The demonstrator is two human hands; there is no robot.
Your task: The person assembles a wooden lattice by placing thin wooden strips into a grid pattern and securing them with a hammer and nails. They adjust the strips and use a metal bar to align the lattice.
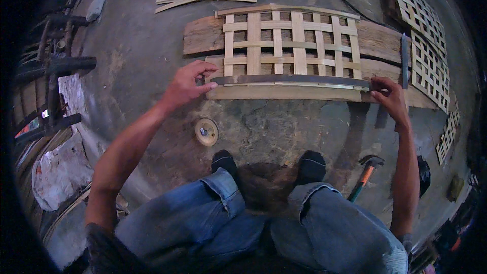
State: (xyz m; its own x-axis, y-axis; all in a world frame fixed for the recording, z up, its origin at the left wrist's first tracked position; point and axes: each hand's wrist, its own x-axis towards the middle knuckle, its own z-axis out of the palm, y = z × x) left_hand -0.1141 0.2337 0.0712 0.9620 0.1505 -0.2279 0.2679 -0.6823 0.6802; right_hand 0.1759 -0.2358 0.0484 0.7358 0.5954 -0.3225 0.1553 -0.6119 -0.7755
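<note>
I am pinching the left end of a long dark metal strip with my left hand, while my right hand is gripping its right end. The strip is lying across the near edge of a woven bamboo lattice resting on wooden planks. A hammer is lying by my right foot.

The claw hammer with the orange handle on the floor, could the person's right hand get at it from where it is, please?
Probably yes. The claw hammer with the orange handle lies uncovered on the concrete floor beside the right forearm, but the right hand currently pinches the long dark metal strip and must release first.
</note>
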